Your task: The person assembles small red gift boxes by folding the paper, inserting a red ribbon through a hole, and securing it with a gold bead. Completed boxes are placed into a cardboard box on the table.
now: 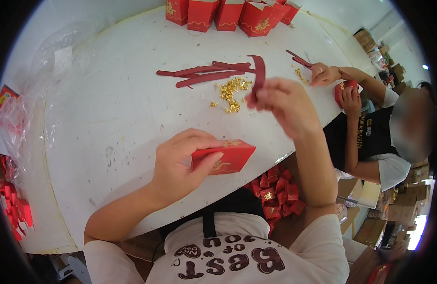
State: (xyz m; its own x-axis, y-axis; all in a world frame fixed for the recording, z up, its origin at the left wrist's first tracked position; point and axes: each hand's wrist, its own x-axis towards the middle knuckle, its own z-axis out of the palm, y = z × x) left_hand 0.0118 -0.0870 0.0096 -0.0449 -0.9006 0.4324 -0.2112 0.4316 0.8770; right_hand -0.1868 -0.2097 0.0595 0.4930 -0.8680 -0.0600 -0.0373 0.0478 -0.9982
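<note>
A small red paper box with gold print (232,160) is gripped between the thumb and fingers of my left hand (178,163), tilted just above the table. My right hand (287,104) pinches a curved dark red strap (259,71) by its lower end, and the strap's other end arches up and left. Beside that hand lies a loose pile of gold brass fasteners (233,90). Several more dark red straps (199,75) lie crossed over each other behind the pile.
Red boxes (202,14) stand along the white table's (128,109) far edge. At right a co-worker's hands (352,99) hold another red box, near more straps and fasteners. Many red boxes (280,191) are heaped below the table edge. Clear plastic (26,123) lies at left.
</note>
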